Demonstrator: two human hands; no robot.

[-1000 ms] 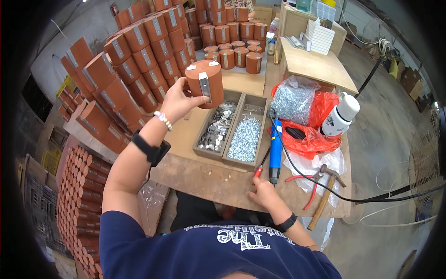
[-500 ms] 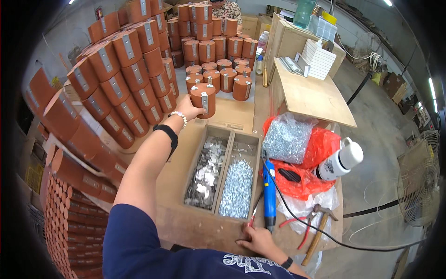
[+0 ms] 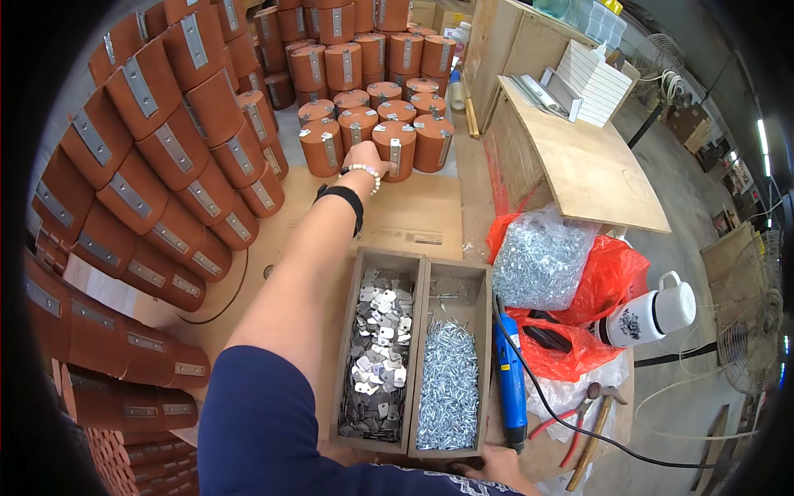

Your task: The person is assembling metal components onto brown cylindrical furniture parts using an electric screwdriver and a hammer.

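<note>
With my left hand (image 3: 364, 157) I grip a reddish-brown cylinder (image 3: 395, 149) by its left side. It stands upright at the front of a group of similar cylinders (image 3: 356, 126), with a metal strip down its side and small metal tabs on its rim. At the lower edge, my right hand (image 3: 498, 469) rests by the near end of a two-part wooden box (image 3: 416, 347) and the tip of a blue electric screwdriver (image 3: 509, 376). Its fingers are partly hidden. Small metal plates (image 3: 382, 347) fill the box's left compartment, and silver screws (image 3: 448, 384) lie in the right one.
Stacked cylinders (image 3: 136, 140) rise along the left. On the right lie a bag of screws (image 3: 542, 256) on red plastic (image 3: 612, 264), a white flask (image 3: 649, 314), red-handled pliers (image 3: 571, 422) and a hammer (image 3: 595, 434). A black cord (image 3: 562, 422) crosses there. Behind stands a wooden board (image 3: 587, 165).
My left hand has moved the cylinder away from me, into the front of the standing group. The view has shifted nearer to the table, and my right hand sits lower in the picture.
</note>
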